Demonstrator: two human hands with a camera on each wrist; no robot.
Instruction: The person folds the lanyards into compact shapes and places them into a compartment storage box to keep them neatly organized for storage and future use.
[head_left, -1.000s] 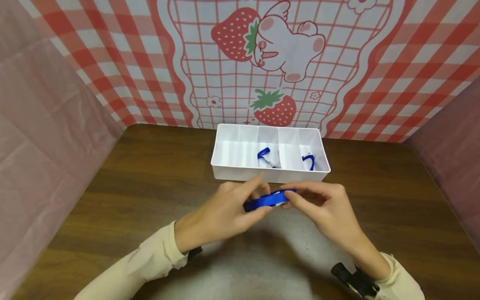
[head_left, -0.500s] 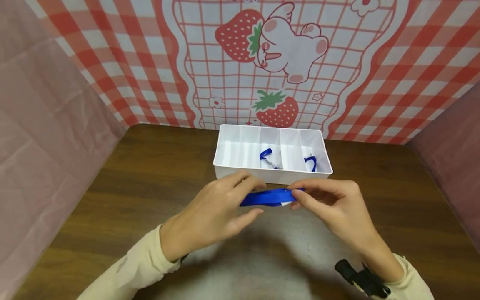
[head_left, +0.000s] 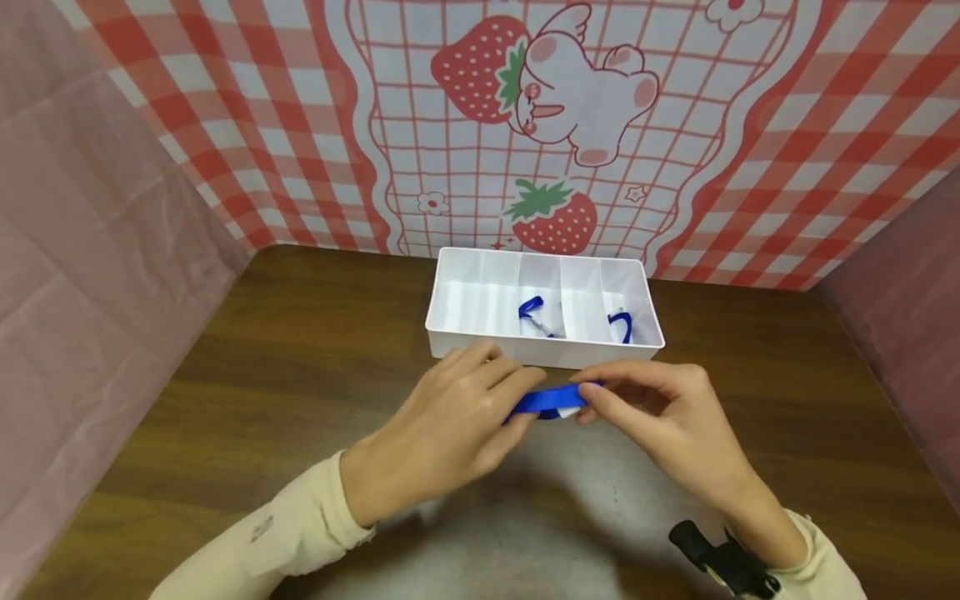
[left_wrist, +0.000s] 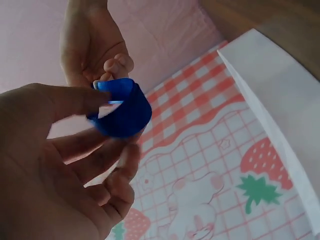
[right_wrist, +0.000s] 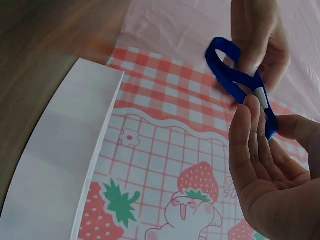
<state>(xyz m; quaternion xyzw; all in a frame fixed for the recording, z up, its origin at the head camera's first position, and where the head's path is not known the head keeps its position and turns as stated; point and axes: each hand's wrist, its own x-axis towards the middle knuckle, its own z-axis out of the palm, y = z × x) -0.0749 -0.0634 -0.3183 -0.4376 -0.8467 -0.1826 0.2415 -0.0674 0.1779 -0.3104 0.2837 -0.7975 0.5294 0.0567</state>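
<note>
A looped blue ribbon (head_left: 551, 399) with a small white piece (right_wrist: 261, 98) on it is held between both hands, in front of the white box. My right hand (head_left: 675, 417) pinches its right end between thumb and fingertips. On the other end, my left hand (head_left: 450, 417) has its thumb against the band and fingers around it. The ribbon (left_wrist: 125, 115) shows as a rounded loop in the left wrist view. Seen from the right wrist, the ribbon (right_wrist: 220, 65) is a longer loop, with the left hand (right_wrist: 265, 45) at its far side.
A white divided box (head_left: 543, 353) stands at the back of the brown wooden table (head_left: 300, 333). One blue strip (head_left: 531, 306) lies in its middle compartment, another blue strip (head_left: 622, 323) in the rightmost one. A red checked cloth (head_left: 285, 125) hangs behind.
My left hand loosened from the ribbon and drew left, then came back onto its left end. The right hand shifted slightly right and kept its pinch.
</note>
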